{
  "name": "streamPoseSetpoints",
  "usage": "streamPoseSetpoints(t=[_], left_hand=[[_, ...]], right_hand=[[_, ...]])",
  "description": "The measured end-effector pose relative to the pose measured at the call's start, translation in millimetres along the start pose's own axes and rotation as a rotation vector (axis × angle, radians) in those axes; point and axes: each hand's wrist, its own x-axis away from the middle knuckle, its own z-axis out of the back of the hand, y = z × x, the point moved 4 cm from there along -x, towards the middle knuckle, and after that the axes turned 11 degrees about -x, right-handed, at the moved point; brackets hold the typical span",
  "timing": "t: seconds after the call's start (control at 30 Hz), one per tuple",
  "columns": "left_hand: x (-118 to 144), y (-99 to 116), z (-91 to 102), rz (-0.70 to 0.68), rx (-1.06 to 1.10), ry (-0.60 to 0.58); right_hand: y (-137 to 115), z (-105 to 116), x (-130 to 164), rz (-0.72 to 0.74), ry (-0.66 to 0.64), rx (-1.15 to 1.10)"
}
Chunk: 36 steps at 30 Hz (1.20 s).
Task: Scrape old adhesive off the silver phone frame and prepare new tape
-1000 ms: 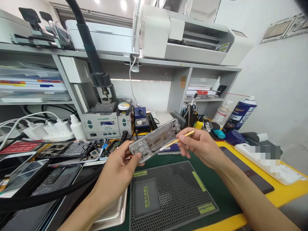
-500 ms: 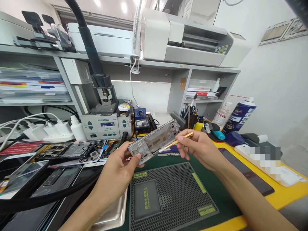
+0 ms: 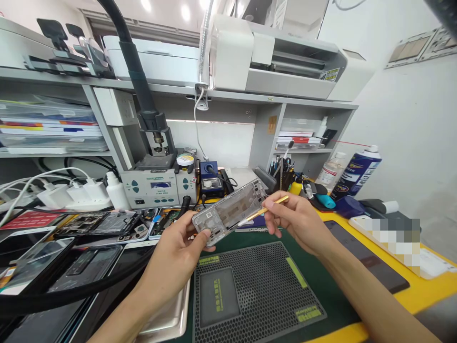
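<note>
My left hand grips the near end of a silver phone frame, held tilted in the air above a green work mat. My right hand pinches a thin gold-handled tool, and its pale tip rests on the frame's inner face near the right half. Below both hands lies a black perforated pad on the mat.
Several opened phones and screens lie at the left. A rework station and soldering stand sit behind the hands. A blue spray can stands at the right, a steel tray under my left wrist, and a printer on the shelf.
The frame and both hands stay almost in place; the whole view has shifted slightly. The tool tip remains on the frame.
</note>
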Motion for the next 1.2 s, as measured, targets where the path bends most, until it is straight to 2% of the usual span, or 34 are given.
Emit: streamPoseSetpoints(t=[0.23,0.5,0.73,1.0,1.2], left_hand=[[0.3,2.3,0.0,0.005,-0.016,0.001],[0.3,1.2,0.0,0.002,-0.045,0.007],[1.5,0.5,-1.7,-0.050,-0.186,-0.077],[0.1,-14.8,-3.8,0.001,-0.420,-0.125],[3.1,-11.6,-2.2,-0.012,-0.605,-0.270]], right_hand=[[1.1,-2.1,-1.0,-0.010,-0.035,-0.014],[-1.5,2.3,0.9,0.058,0.032,-0.030],[-3.7,3.8,3.1,0.060,-0.054,0.094],[-11.6,11.5,7.4,-0.098,-0.180,0.300],[-16.5,23.1,6.3,-0.226,-0.259,0.383]])
